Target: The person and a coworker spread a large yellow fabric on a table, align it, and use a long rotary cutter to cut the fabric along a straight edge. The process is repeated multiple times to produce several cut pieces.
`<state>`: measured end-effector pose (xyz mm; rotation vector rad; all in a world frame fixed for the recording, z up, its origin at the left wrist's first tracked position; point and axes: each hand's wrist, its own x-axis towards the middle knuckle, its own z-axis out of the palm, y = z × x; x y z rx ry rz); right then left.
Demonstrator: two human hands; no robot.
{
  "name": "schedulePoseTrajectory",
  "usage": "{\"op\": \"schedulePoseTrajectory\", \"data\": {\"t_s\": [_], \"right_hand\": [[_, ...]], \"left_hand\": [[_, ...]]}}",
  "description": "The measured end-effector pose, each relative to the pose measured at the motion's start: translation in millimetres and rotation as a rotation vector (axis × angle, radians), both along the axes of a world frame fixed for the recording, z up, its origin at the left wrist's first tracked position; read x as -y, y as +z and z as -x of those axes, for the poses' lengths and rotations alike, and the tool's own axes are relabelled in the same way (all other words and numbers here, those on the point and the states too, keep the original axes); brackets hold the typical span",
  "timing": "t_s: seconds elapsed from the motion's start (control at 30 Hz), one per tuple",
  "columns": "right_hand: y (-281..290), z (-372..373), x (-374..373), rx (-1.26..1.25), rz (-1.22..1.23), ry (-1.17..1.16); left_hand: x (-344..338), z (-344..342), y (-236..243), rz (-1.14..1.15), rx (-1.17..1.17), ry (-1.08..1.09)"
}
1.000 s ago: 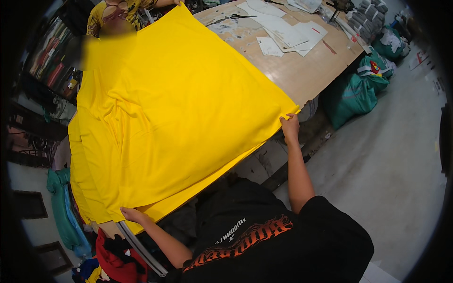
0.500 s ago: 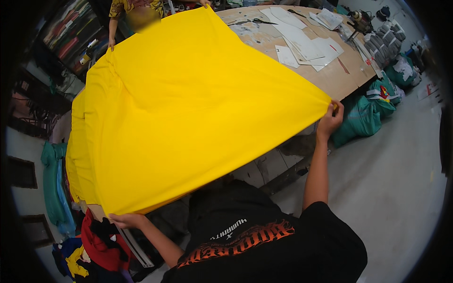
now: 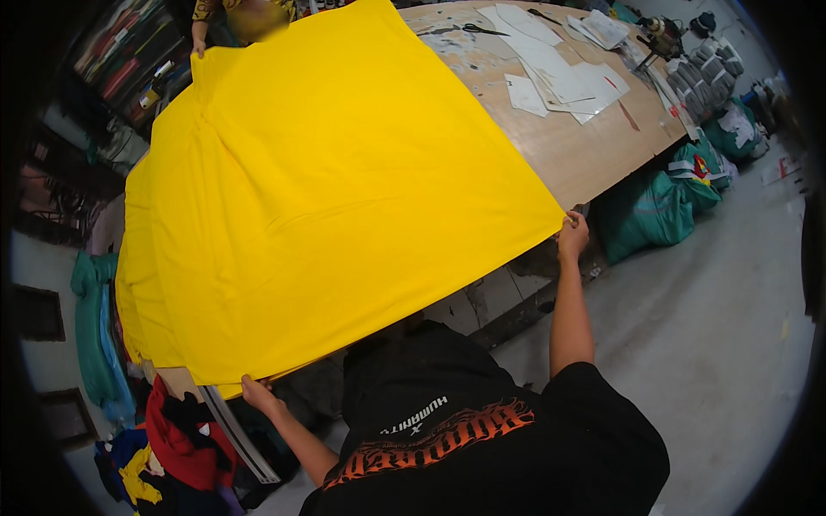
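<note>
A broad sheet of yellow fabric (image 3: pixel 344 189) covers the left and middle of the table, wrinkled along its left side. My right hand (image 3: pixel 574 236) pinches its near right corner, just off the table's edge. Along the near edge, toward the left, my left hand (image 3: pixel 260 395) grips the hem; its fingers are partly hidden by the cloth. Across the table, another person's hand (image 3: pixel 199 47) holds the far left part of the same fabric.
White paper patterns (image 3: pixel 559 82) and black scissors (image 3: pixel 483 30) lie on the wooden table (image 3: pixel 594 163). Green sacks (image 3: pixel 647 215) stand on the floor at right. Mixed garments (image 3: pixel 185 447) are heaped at lower left, beside a metal rail (image 3: pixel 238 434).
My right hand has come lower and leftward with the corner; my left hand has shifted right along the near edge. The fabric lies flatter, and the other person's hand has moved farther away.
</note>
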<state>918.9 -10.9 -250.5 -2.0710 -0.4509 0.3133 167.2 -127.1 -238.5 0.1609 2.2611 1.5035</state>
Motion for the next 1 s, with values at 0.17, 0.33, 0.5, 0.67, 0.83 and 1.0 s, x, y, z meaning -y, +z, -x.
{"op": "schedulePoseTrajectory", "data": {"t_s": [0.17,0.33,0.5,0.67,0.83,1.0], "right_hand": [[-11.8,-4.6,0.9,0.407,0.113,0.073],[2.6,-1.3,-0.7,0.402,0.175,0.086],[15.3,2.7,-0.3,0.455,0.193,0.097],[15.0,4.0,-0.3,0.482,0.264,0.096],[19.8,5.9,-1.5,0.497,0.243,0.069],[27.1,9.2,-1.3,0.514,0.242,0.032]], "left_hand": [[-7.7,3.9,10.9,-0.006,-0.146,-0.004],[-10.9,-0.6,16.9,-0.18,-0.597,0.139],[-4.1,2.3,1.3,-0.16,-0.367,0.204],[4.5,14.6,-19.8,-0.02,-0.263,0.167],[7.9,17.2,-21.2,0.001,-0.357,0.118],[5.1,7.8,-8.0,0.04,-0.335,0.131]]}}
